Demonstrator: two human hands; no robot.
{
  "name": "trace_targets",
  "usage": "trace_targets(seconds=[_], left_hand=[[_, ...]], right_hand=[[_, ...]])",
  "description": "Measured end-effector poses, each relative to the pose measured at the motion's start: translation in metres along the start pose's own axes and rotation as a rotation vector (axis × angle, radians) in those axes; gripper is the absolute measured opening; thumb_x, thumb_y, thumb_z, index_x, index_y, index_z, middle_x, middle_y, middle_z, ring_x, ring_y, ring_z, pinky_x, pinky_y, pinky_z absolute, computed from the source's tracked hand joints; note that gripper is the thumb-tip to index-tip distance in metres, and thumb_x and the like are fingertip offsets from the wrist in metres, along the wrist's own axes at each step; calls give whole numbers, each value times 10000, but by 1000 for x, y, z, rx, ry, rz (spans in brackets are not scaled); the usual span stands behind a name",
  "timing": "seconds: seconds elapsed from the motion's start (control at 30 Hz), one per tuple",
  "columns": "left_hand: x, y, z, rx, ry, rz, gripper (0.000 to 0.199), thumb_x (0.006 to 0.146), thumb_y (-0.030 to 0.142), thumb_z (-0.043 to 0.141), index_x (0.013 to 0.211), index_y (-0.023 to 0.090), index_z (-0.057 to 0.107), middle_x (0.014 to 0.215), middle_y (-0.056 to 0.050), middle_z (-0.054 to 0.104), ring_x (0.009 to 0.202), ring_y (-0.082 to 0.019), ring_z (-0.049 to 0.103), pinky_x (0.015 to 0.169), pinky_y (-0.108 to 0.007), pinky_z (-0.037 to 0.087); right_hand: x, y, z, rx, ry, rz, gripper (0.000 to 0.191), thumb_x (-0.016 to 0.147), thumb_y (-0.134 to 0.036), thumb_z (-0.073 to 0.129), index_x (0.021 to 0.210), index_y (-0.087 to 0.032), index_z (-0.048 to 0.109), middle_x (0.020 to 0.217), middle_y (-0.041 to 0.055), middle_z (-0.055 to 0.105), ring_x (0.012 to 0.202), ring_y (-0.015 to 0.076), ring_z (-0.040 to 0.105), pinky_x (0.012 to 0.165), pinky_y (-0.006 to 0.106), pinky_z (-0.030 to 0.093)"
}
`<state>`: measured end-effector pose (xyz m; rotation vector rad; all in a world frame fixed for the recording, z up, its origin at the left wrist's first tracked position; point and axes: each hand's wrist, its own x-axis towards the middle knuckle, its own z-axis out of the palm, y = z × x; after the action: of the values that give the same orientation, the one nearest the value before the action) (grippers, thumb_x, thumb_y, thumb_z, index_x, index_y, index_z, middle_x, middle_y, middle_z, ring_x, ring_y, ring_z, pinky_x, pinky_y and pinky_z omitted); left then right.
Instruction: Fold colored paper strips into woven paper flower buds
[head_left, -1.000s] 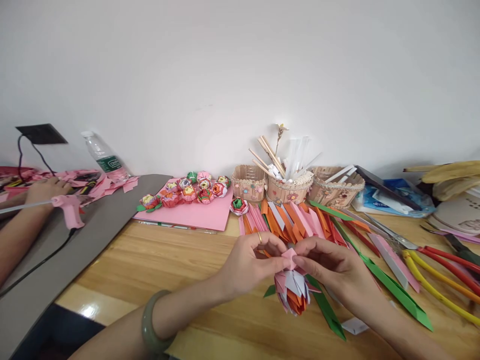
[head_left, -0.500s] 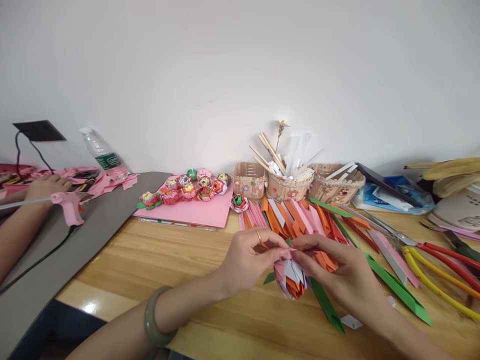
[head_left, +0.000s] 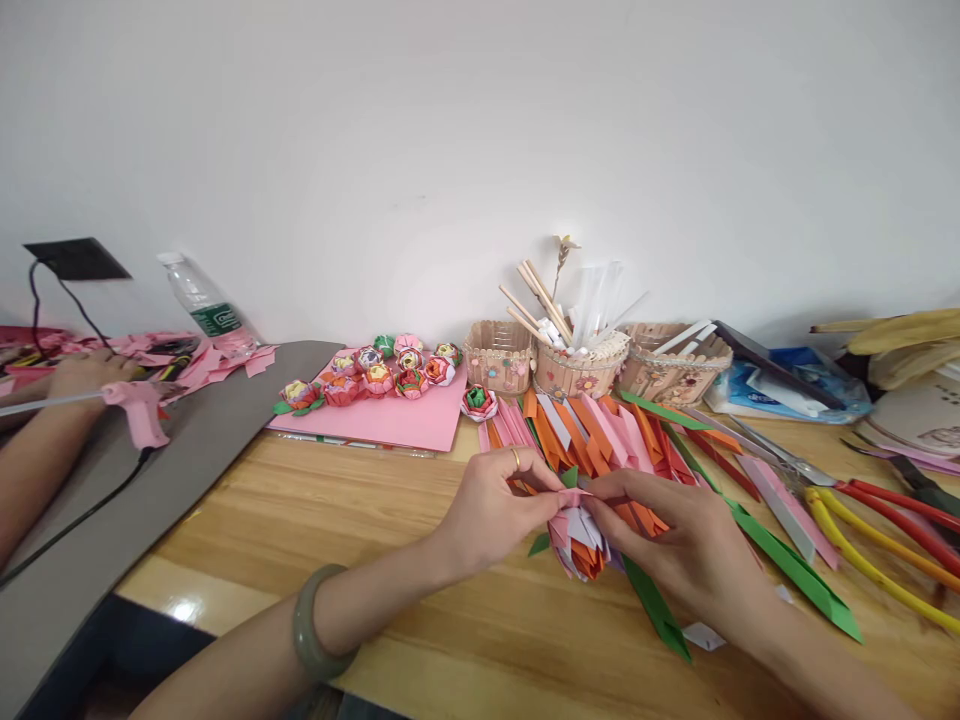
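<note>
Between my two hands is a folded paper flower (head_left: pixel 583 540) with pink, pale lilac and orange petals and some green at its edge. My left hand (head_left: pixel 499 505), with a ring on one finger, pinches a pink petal at the flower's top. From the other side my right hand (head_left: pixel 667 520) pinches the same upper edge between thumb and fingers. A green paper strip (head_left: pixel 656 605) sticks out below my right hand. Behind the hands, folded orange, pink and lilac paper strips (head_left: pixel 577 435) lie in a row.
Several finished paper flowers (head_left: pixel 379 378) stand on a pink sheet (head_left: pixel 405 425). Decorated baskets (head_left: pixel 581 370) line the wall. Scissors (head_left: pixel 825 475) and yellow-handled pliers (head_left: pixel 855 540) lie right. At left are a pink glue gun (head_left: pixel 139 415), a bottle (head_left: pixel 199 295) and another person's hand (head_left: pixel 90 372).
Both hands still pinch the flower's top. The flower has risen slightly, and the pink petal between my fingertips looks flatter and wider. Little else has changed.
</note>
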<state>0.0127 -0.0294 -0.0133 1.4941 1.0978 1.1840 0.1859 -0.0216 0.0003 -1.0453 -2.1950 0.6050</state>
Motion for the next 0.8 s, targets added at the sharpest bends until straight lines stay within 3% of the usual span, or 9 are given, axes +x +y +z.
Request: trace_targets(seconds=[0.13, 0.27, 0.33, 0.47, 0.57, 0.63, 0.67, 0.77, 0.8], left_hand=[[2, 4, -3, -21, 22, 39, 95, 659, 202, 642, 599, 133, 617, 648, -26, 581, 641, -122, 554, 610, -240, 453], [7, 6, -6, -337, -53, -220, 177, 717, 269, 590, 828, 144, 650, 730, -32, 629, 641, -118, 588, 621, -245, 461], [8, 6, -6, -382, -99, -299, 228, 681, 295, 641, 849, 141, 654, 746, -31, 640, 658, -111, 583, 632, -234, 451], [8, 5, -5, -339, -91, -248, 203, 604, 272, 711, 708, 124, 618, 708, -15, 611, 676, -102, 549, 672, -230, 429], [6, 4, -5, -244, -18, -145, 164, 678, 270, 648, 713, 137, 560, 745, -15, 572, 700, -107, 526, 685, -241, 425], [5, 3, -5, -133, 34, -9, 113, 749, 258, 571, 752, 153, 529, 800, -27, 544, 763, -124, 518, 727, -262, 430], [5, 2, -5, -73, 59, 75, 89, 777, 247, 535, 769, 161, 514, 831, -36, 529, 802, -134, 513, 757, -275, 431], [2, -2, -4, 84, 73, 287, 51, 832, 221, 448, 816, 180, 475, 892, -57, 499, 907, -161, 497, 840, -324, 418], [1, -3, -4, 120, 60, 331, 46, 839, 214, 434, 822, 185, 465, 894, -59, 496, 926, -168, 494, 855, -337, 413]], right_hand=[[-2, 1, -2, -95, 31, -151, 123, 838, -222, 478, 843, -219, 601, 764, 52, 680, 620, 163, 616, 548, 278, 477], [-4, 3, -3, -152, 120, -265, 148, 826, -174, 505, 911, -239, 608, 856, 56, 696, 732, 176, 646, 625, 290, 511], [-4, 5, -3, -178, 159, -336, 180, 814, -145, 520, 934, -244, 611, 885, 52, 696, 790, 182, 646, 682, 308, 516], [-3, 6, 1, -249, 241, -384, 200, 800, -119, 543, 937, -243, 619, 929, 64, 655, 847, 191, 613, 703, 323, 495], [-2, 3, 2, -285, 402, -293, 164, 780, -164, 579, 923, -234, 616, 927, 79, 612, 836, 208, 583, 710, 346, 467], [-1, -2, 1, -197, 415, -174, 91, 783, -222, 573, 867, -228, 607, 847, 66, 608, 783, 207, 571, 693, 344, 455], [-1, -5, 0, -113, 364, -94, 65, 796, -260, 551, 822, -224, 598, 790, 55, 604, 732, 198, 565, 653, 326, 454], [1, -13, -1, 233, 9, 206, 272, 848, -407, 431, 727, -215, 581, 613, 15, 551, 528, 145, 497, 449, 248, 387], [1, -15, 0, 327, -34, 269, 293, 833, -441, 444, 701, -211, 569, 589, 6, 525, 505, 133, 470, 431, 238, 366]])
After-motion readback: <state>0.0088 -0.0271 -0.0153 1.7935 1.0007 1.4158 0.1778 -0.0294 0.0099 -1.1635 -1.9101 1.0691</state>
